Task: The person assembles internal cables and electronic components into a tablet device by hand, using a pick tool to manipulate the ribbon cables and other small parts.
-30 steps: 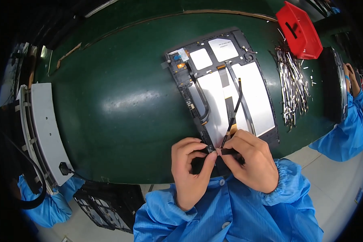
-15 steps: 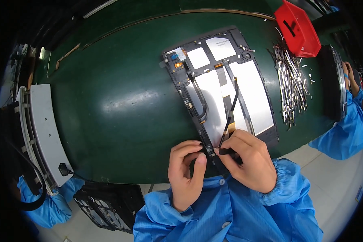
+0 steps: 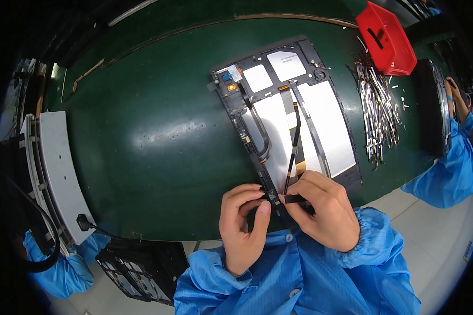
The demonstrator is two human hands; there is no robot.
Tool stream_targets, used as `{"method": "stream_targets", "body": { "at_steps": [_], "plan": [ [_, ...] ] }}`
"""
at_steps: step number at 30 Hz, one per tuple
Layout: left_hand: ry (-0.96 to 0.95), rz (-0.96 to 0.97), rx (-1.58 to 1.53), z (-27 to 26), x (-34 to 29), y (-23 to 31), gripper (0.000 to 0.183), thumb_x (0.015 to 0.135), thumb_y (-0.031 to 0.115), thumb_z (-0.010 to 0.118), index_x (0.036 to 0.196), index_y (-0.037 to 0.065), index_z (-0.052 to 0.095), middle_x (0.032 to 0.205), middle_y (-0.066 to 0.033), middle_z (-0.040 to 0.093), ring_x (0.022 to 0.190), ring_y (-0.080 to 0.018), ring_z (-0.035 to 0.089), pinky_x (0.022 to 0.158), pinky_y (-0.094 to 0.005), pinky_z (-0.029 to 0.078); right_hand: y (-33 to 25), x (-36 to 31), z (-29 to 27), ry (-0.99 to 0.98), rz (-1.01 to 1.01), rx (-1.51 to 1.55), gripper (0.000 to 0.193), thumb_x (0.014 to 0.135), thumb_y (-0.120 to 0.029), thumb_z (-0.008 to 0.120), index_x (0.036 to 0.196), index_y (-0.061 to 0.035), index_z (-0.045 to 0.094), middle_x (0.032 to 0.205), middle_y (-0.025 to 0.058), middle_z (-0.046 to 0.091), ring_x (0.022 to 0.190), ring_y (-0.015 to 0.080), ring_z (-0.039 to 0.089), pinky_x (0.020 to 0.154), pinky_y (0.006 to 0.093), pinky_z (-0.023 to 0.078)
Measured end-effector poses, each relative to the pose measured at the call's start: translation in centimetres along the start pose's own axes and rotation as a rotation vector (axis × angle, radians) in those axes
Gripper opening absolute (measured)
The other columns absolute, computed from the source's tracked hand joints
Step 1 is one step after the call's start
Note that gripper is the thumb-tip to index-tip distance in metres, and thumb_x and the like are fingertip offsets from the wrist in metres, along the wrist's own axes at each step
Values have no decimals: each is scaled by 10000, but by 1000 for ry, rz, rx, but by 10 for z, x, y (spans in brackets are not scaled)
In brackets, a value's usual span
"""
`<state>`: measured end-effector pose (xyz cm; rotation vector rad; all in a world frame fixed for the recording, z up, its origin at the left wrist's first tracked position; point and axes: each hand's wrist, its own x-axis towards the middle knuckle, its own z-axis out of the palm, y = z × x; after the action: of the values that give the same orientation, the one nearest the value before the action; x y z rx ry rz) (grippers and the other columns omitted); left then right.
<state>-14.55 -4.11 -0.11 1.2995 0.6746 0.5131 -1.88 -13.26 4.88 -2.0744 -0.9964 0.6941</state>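
Note:
A tablet-like screen assembly (image 3: 328, 126) with a black frame and silvery panels lies tilted on the green table. My right hand (image 3: 328, 212) is closed in a pinch at its near end, gripping the lower end of a thin black flex cable (image 3: 294, 144). That cable runs up over the panels. A short flat black piece (image 3: 295, 199) also shows between these fingers; its kind I cannot make out. My left hand (image 3: 242, 223) is curved, thumb apart from the fingers, with its fingertips at the frame's lower left edge. Nothing shows held in it.
Right of the assembly lies a pile of thin strips (image 3: 376, 113), with a red bin (image 3: 388, 39) beyond. Dark stacked panels (image 3: 435, 107) stand near a co-worker's blue sleeve (image 3: 444, 176). A grey-white fixture (image 3: 60, 168) is at left, and black trays (image 3: 142, 268) sit below the table edge.
The black flex cable's upper end has swung a little to the left over the panels. Both hands have stayed nearly in place.

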Motion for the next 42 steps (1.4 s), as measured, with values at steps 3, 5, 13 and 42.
{"method": "stream_targets", "body": {
  "at_steps": [3, 5, 13, 42],
  "plan": [
    [-2, 5, 13, 0, 0, 0, 209, 843, -45, 589, 1044, -39, 532, 1134, -146, 493, 974, -172, 563, 830, -257, 484, 2, 0, -1, -3, -37, 5, 161, 722, 3, 656, 858, 23, 573, 819, 144, 521, 765, 340, 558, 651, 404, 470],
    [0, 12, 24, 0, 1, 0, 209, 841, -48, 591, 1042, -42, 532, 1131, -146, 494, 967, -170, 564, 827, -257, 484, 3, 1, -3, -2, -53, 11, 154, 727, 1, 653, 857, 21, 573, 820, 142, 520, 767, 337, 558, 650, 405, 469],
    [2, 13, 35, 0, 1, 1, 207, 840, -47, 593, 1038, -45, 534, 1128, -145, 496, 957, -168, 566, 822, -254, 485, 0, 9, -9, -94, -59, -21, 134, 749, -14, 639, 858, 33, 577, 827, 139, 522, 775, 340, 562, 656, 407, 473],
    [-40, 30, 177, 2, 5, 6, 273, 780, -77, 657, 1023, -33, 542, 1098, -128, 487, 947, -170, 573, 808, -255, 503, 5, 8, -8, -78, -74, 2, 148, 734, -3, 643, 870, 18, 588, 839, 135, 539, 745, 344, 579, 635, 392, 482]
  ]
}}
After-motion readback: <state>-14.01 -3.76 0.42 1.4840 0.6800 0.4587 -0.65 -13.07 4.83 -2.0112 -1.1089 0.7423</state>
